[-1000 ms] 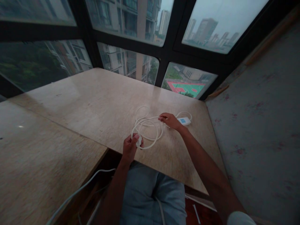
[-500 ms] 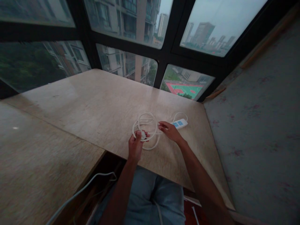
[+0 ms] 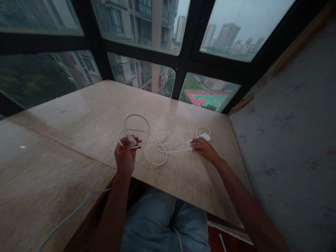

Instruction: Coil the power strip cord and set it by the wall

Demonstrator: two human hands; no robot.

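Note:
My left hand (image 3: 125, 155) is closed around the white plug (image 3: 131, 141) at one end of a white cord (image 3: 157, 147), lifted a little over the near part of the beige stone tabletop (image 3: 99, 108). The cord runs in loose loops across the table to a small white power strip (image 3: 200, 138) with blue markings. My right hand (image 3: 204, 148) rests on the near end of that strip, its fingers curled over it.
Dark-framed windows (image 3: 183, 59) stand right behind the table. A stained grey wall (image 3: 291, 115) closes the right side. Another pale cable (image 3: 68, 217) hangs below the table's front edge on the left, beside my lap in blue jeans (image 3: 162, 224).
My left hand has carried the plug to the left, drawing the bunched cord out into wider loops. My right hand has shifted right from the cord onto the power strip.

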